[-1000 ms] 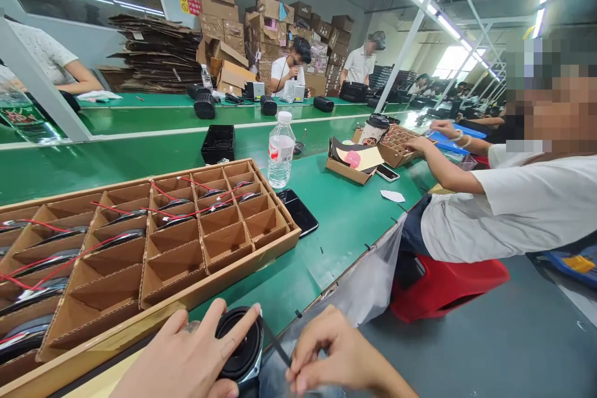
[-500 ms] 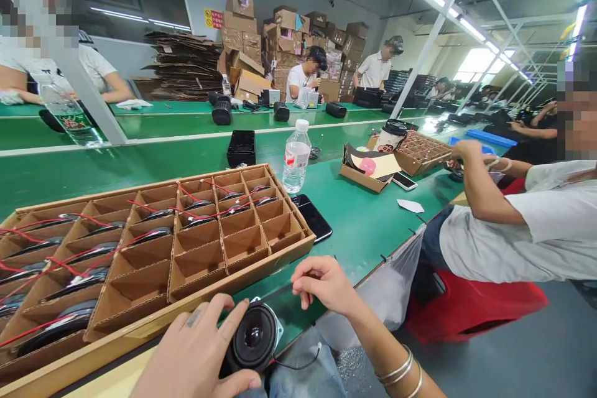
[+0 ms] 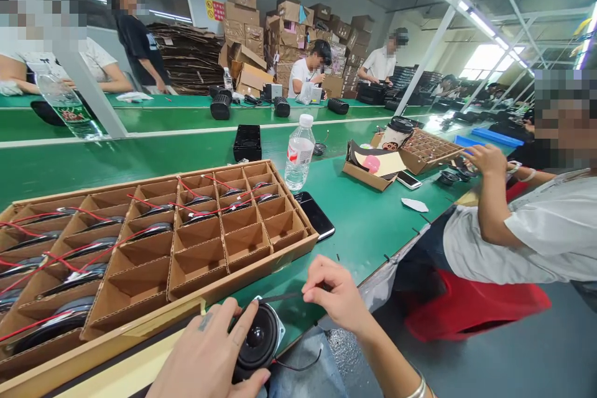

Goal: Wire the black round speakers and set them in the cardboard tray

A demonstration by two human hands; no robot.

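The left hand [image 3: 205, 354] curls over the rim of a round speaker [image 3: 255, 339], its fingers [image 3: 243, 328] spread across the edge. The right hand [image 3: 333, 298] sits just beyond the speaker, fingertips [image 3: 308, 283] drawn together, its forearm [image 3: 392, 367] slanting toward the lower right, a bangle [image 3: 416, 390] at the wrist.

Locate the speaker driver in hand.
The speaker driver is bottom centre in the head view, in the left hand, just below the front wall of the cardboard divider tray.
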